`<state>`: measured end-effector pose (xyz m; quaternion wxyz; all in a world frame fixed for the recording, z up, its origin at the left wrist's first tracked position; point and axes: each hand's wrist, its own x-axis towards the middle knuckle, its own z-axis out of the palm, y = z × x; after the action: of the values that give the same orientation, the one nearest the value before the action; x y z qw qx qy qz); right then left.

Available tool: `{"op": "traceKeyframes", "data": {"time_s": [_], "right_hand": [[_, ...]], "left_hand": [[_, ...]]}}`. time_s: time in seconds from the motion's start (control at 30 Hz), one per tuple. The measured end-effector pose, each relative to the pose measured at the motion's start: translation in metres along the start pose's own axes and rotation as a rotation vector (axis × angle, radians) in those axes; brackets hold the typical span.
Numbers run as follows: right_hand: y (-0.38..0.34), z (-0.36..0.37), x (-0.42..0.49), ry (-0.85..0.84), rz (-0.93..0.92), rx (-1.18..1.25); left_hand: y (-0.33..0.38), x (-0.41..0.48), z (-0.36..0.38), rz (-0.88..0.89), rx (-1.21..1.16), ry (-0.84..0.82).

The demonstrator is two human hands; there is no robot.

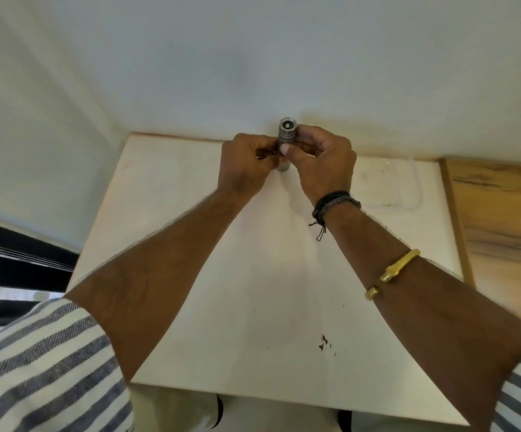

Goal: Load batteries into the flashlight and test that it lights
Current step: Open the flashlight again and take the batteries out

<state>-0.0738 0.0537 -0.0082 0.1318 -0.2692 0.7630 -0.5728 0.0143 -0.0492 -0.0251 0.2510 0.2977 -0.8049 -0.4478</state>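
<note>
A small silver flashlight [286, 132] stands upright between both hands above the far edge of the white table [253, 275]. Its round top end faces the camera and shows a pale dot in a dark ring; no beam is visible. My left hand [246, 166] grips the body from the left, its thumb pressed on the barrel. My right hand [327, 160] holds it from the right, fingers curled near the top. The flashlight's lower end [283, 167] shows below the thumbs. No loose batteries are in view.
A white wall [253, 73] rises right behind the table. A wooden surface [502, 219] adjoins the table on the right. Dark specks [324, 342] mark the tabletop near me. A dark ledge [19, 254] lies to the left.
</note>
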Motion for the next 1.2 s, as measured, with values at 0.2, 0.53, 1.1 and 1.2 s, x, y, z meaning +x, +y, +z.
{"op": "traceKeyframes", "data": {"time_s": [0.2,0.53,1.1,1.2], "right_hand": [[0.001,0.004,0.011,0.014,-0.012,-0.018],[-0.002,0.003,0.012,0.001,0.009,-0.033],[-0.015,-0.112,-0.112,0.046,0.142,0.212],[-0.008,-0.152,-0.138,0.057,0.167,0.205]], "left_hand": [[0.001,0.010,0.002,-0.021,-0.012,0.025],[0.008,0.014,0.004,-0.082,0.028,0.020],[0.077,-0.144,0.037,-0.092,-0.106,0.157],[0.090,-0.177,0.051,-0.046,-0.066,0.040]]}}
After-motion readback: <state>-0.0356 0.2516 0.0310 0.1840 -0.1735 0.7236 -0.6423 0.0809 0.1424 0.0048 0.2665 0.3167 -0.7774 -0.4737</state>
